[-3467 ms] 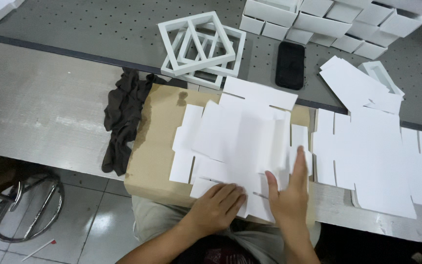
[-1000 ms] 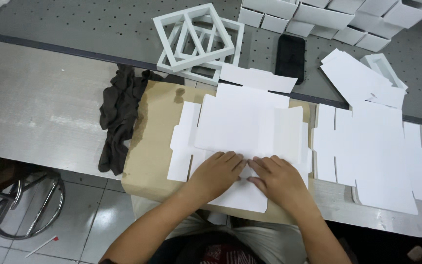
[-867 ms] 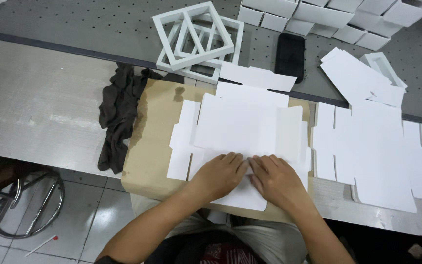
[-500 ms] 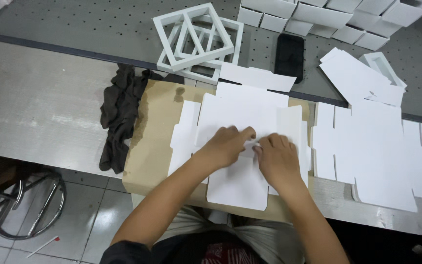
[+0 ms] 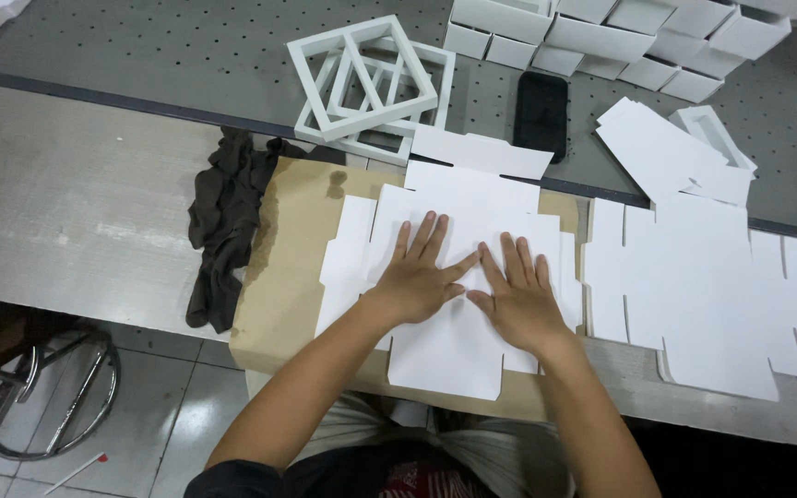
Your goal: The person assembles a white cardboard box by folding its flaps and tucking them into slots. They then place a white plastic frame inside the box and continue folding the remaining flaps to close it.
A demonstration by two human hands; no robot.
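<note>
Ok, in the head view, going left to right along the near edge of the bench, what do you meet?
Dark cloth → brown cardboard sheet → left hand → right hand → stack of flat white box blanks.

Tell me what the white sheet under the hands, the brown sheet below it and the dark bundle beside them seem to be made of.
White die-cut sheet: looks like thin matte card, with clean cut tabs and slots, lying flat under both hands. Brown sheet: probably kraft board or corrugated cardboard, dull tan with a dark stain. Dark bundle: soft cloth, judging by its limp crumpled folds.
</note>
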